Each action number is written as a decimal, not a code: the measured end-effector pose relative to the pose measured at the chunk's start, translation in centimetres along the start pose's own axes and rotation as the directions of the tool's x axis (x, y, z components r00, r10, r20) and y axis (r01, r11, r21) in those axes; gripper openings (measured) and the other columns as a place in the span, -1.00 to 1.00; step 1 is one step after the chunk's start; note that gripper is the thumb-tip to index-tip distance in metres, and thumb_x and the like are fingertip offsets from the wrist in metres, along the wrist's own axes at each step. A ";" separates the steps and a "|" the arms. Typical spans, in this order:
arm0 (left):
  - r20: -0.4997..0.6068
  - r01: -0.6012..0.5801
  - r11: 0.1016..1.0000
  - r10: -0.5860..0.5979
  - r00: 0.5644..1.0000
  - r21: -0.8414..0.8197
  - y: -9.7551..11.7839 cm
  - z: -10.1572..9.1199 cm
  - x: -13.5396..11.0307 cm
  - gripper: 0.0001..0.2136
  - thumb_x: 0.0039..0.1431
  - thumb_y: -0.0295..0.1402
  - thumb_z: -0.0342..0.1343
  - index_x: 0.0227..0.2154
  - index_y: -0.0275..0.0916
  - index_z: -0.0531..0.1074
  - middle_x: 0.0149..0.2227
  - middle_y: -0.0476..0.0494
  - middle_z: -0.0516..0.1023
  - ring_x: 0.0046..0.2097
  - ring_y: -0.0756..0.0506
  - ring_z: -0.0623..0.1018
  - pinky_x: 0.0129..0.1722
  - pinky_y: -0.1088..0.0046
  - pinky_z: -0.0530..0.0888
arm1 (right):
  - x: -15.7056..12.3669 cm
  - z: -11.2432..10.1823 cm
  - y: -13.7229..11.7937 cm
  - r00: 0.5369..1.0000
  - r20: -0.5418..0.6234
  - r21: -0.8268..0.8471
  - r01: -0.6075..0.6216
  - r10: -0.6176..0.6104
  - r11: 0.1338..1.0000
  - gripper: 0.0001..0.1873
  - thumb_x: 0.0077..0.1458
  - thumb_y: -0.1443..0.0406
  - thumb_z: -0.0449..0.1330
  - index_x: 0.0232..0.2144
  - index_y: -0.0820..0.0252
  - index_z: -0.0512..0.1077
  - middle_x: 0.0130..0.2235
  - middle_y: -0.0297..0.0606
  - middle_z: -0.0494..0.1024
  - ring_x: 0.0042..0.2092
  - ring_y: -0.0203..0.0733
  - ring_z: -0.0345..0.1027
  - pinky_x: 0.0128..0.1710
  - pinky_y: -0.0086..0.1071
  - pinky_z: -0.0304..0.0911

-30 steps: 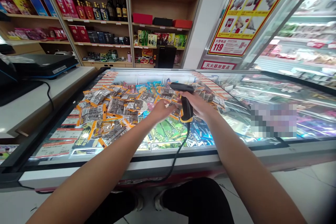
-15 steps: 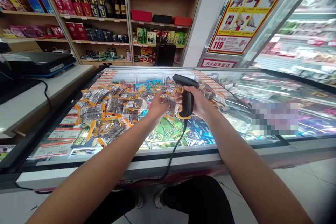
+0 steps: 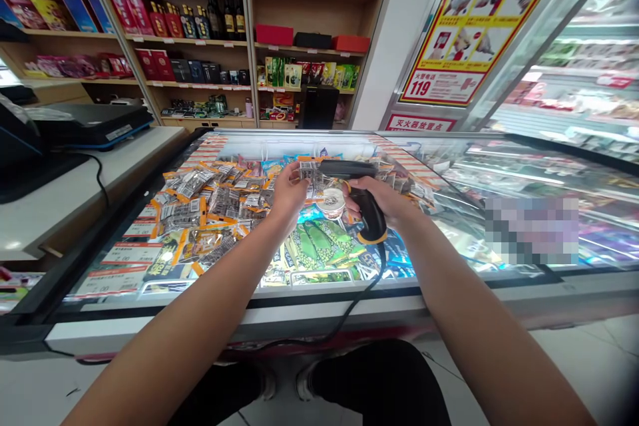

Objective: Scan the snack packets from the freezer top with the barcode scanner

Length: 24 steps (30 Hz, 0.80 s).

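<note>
My right hand (image 3: 377, 203) is wrapped round the handle of a black and yellow barcode scanner (image 3: 372, 216), whose head points left. A cord runs down from its handle. Just left of the scanner head, my left hand (image 3: 291, 192) pinches a small clear snack packet (image 3: 310, 176) with orange edges and a printed label. Similar snack packets (image 3: 222, 201) lie in a heap on the freezer's glass top, to the left of my left hand. Through the glass below show green packs (image 3: 324, 243) and a round white tub (image 3: 332, 202).
The chest freezer's front rim (image 3: 299, 316) runs across before my legs. A counter (image 3: 134, 153) with a black scale (image 3: 94, 123) stands at left. Behind are shelves (image 3: 200, 40) of boxes and bottles. The scanner cord (image 3: 357, 299) hangs over the front rim.
My left hand has moved slightly left and up with the snack packet. The scanner has tilted, its handle swinging right and its head now level with and facing the packet.
</note>
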State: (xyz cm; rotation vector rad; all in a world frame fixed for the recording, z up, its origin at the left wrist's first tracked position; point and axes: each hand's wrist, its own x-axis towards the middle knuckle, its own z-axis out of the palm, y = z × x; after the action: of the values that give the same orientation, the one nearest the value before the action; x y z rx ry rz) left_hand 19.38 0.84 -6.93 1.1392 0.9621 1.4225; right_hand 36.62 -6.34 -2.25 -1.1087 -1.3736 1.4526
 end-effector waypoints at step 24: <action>0.332 -0.335 -0.269 -0.060 0.941 0.903 3.1 -4.6 -0.9 -0.60 0.29 -0.49 -0.14 0.07 -0.45 0.48 0.10 -0.54 0.51 0.17 -0.43 0.46 0.10 0.07 0.32 | 5.6 -1.2 2.7 0.899 -0.397 -0.401 0.008 -0.182 0.916 -0.72 0.04 0.06 0.22 -0.37 0.15 0.51 -0.35 -0.23 0.55 -0.34 -0.15 0.33 -0.41 -0.33 0.18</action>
State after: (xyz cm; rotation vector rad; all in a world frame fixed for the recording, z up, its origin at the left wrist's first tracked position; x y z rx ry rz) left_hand 14.22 -0.50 -5.17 2.6864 1.9435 0.1172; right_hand 36.34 -0.79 -5.24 -1.4853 -1.3997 0.8030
